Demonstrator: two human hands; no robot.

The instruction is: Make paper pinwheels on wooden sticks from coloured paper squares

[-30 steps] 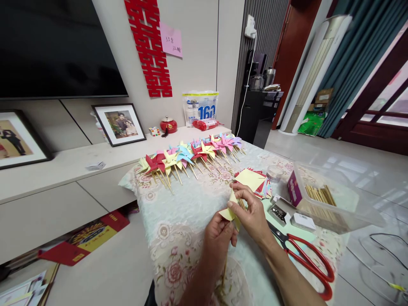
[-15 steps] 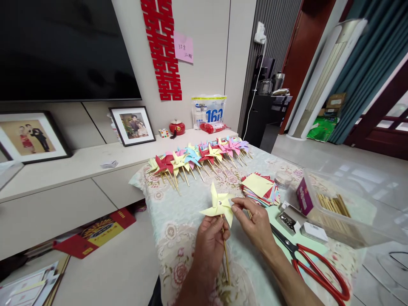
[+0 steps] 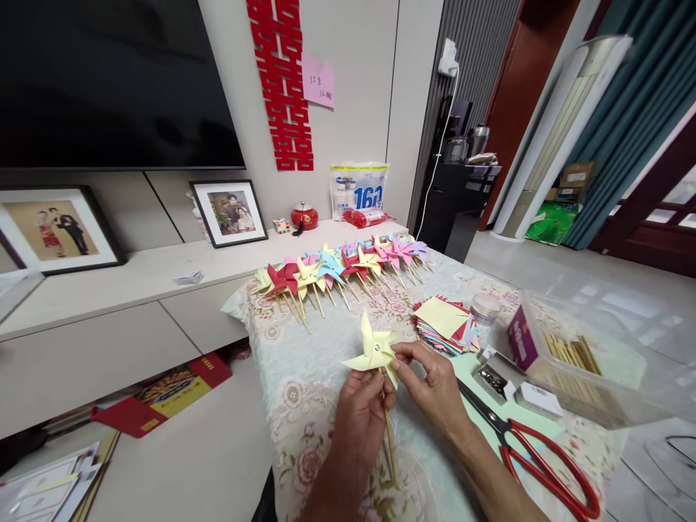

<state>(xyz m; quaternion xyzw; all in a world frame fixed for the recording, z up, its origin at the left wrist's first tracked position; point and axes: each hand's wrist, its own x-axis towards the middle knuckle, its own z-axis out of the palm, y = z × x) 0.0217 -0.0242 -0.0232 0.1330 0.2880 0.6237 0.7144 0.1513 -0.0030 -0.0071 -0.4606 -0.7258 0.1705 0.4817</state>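
A pale yellow paper pinwheel (image 3: 373,349) on a thin wooden stick stands upright above the floral tablecloth (image 3: 304,406). My left hand (image 3: 359,415) is closed round the stick just below the paper. My right hand (image 3: 435,390) pinches the pinwheel's right blade between thumb and fingers. A row of several finished pinwheels (image 3: 337,270) in red, yellow, blue and pink lies across the far side of the table.
A stack of coloured paper squares (image 3: 446,323) lies right of my hands. Red-handled scissors (image 3: 538,461), a small box of pins (image 3: 491,377), a round clear tub (image 3: 486,307) and a clear bin of wooden sticks (image 3: 581,355) sit at the right. A low cabinet with framed photos (image 3: 231,212) stands behind.
A second ago both hands were working a folded yellow paper; now the pinwheel is open and upright on its stick. My right hand has moved in and pinched its blade.
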